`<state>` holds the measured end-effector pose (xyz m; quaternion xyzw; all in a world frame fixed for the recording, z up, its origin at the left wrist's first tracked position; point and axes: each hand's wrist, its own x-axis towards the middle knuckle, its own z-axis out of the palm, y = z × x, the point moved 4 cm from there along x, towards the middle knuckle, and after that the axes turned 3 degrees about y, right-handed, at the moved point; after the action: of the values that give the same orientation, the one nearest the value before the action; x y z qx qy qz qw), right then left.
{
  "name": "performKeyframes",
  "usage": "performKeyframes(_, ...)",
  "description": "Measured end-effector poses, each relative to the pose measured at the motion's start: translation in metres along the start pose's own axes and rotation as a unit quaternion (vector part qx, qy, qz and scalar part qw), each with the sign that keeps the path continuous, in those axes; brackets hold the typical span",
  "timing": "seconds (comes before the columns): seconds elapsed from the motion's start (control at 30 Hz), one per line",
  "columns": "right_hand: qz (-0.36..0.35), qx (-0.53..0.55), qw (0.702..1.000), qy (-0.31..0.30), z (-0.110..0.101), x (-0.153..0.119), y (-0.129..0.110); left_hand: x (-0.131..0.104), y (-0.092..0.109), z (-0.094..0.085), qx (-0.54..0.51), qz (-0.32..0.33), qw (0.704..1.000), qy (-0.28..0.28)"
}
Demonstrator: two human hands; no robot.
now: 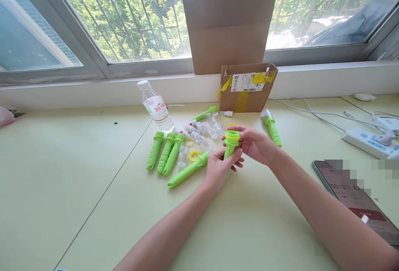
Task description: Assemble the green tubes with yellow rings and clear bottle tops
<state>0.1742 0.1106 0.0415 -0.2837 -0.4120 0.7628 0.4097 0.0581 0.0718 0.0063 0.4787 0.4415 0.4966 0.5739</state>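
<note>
My left hand (217,168) is closed round a green plastic handle (230,149), which stands nearly upright with its wide threaded mouth up. A yellow ring (232,138) sits around the handle just below that mouth. My right hand (256,145) pinches at the ring from the right; its fingertips behind the handle are partly hidden. Beside my left hand lies another green handle (187,172). Loose yellow rings (195,156) and clear ribbed plastic tubes (182,154) are just beyond it.
Several green handles (153,150) lie left of the clear parts. A water bottle (157,109) and an open cardboard box (247,92) stand behind. One green handle with a clear top (273,129) lies right, near a phone (352,192), cables and a power strip (368,142).
</note>
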Motion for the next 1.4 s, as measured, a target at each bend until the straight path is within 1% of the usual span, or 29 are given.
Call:
performKeyframes(0.1,-0.012,-0.006,1.0,-0.004,0.0,-0.001,-0.001,-0.001,0.003,-0.001,0.041,0.026,0.999,0.025)
performKeyframes(0.23,-0.024,-0.001,1.0,0.02,-0.001,0.0,-0.002,-0.004,0.008,-0.003,0.089,0.079,0.992,0.046)
performKeyframes(0.3,-0.022,-0.002,1.0,0.021,-0.001,0.0,-0.002,-0.005,0.01,-0.003,0.105,0.096,0.989,0.05)
performKeyframes(0.5,-0.007,-0.021,1.0,-0.004,0.003,-0.001,-0.001,-0.003,0.009,-0.003,0.093,0.06,0.993,0.03)
performKeyframes(0.67,-0.009,-0.01,1.0,-0.006,0.002,-0.001,0.0,-0.001,0.007,-0.004,0.103,0.056,0.993,0.02)
performKeyframes(0.9,-0.006,0.011,0.999,-0.031,0.006,-0.002,0.001,0.003,-0.004,-0.006,0.123,0.013,0.992,-0.037)
performKeyframes(1.1,0.01,0.007,0.999,-0.038,0.009,-0.003,0.002,0.002,-0.005,-0.005,0.089,-0.019,0.992,-0.088)
performKeyframes(1.3,-0.004,0.018,0.998,-0.063,0.01,0.0,0.005,0.003,-0.003,-0.005,0.037,-0.062,0.986,-0.149)
performKeyframes(1.4,-0.006,0.029,0.997,-0.065,0.012,0.0,0.006,0.003,-0.002,-0.007,0.016,-0.083,0.981,-0.174)
